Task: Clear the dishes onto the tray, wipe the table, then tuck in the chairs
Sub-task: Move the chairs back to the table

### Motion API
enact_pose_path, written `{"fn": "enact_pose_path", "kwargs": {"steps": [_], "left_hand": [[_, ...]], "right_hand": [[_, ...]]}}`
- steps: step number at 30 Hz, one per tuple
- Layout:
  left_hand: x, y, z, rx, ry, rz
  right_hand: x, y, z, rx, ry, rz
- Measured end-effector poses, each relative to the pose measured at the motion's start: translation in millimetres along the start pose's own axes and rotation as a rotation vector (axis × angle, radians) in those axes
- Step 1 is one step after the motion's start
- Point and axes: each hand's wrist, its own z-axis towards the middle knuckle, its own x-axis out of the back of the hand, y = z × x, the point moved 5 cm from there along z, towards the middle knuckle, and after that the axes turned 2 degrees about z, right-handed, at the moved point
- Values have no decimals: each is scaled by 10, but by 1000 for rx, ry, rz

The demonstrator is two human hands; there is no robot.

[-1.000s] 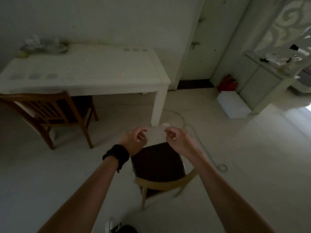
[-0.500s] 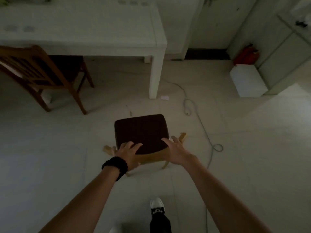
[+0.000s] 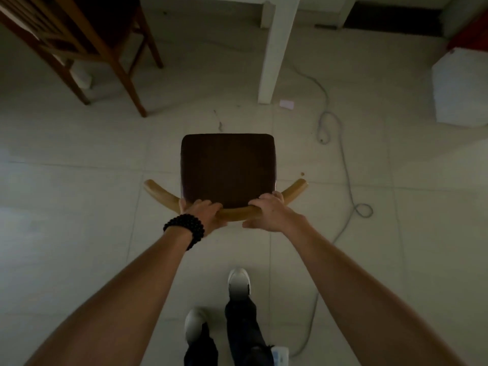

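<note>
A chair with a dark brown seat (image 3: 228,170) and a curved light-wood backrest stands on the floor right in front of me, seen from above. My left hand (image 3: 203,211), with a black bead bracelet on the wrist, grips the backrest left of its middle. On the right part of the same rail, my right hand (image 3: 268,211) is wrapped around the wood. A white table leg (image 3: 274,48) stands beyond the chair; the tabletop is out of view. A second, darker wooden chair (image 3: 87,35) sits at the top left.
A grey cable (image 3: 340,143) snakes over the tiled floor to the right of the chair. A white box (image 3: 460,91) sits at the right edge with something red behind it. A small pale scrap (image 3: 286,104) lies by the table leg. My feet (image 3: 239,282) are below.
My view has tipped downward and closer to the chair. Both hands went from raised and open, to resting on the backrest, to closed around it.
</note>
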Motion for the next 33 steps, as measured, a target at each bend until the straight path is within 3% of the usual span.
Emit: {"fn": "enact_pose_path", "kwargs": {"steps": [12,23,33], "left_hand": [[155,-75,251,-13,149,-31],[890,-500,848,12,149,-8],[2005,-1107,1846,-29,159,-22]], "right_hand": [[34,80,373,20,154,82],[698,-163,1112,15,171,111],[1787,-510,2174,0,162,97]]}}
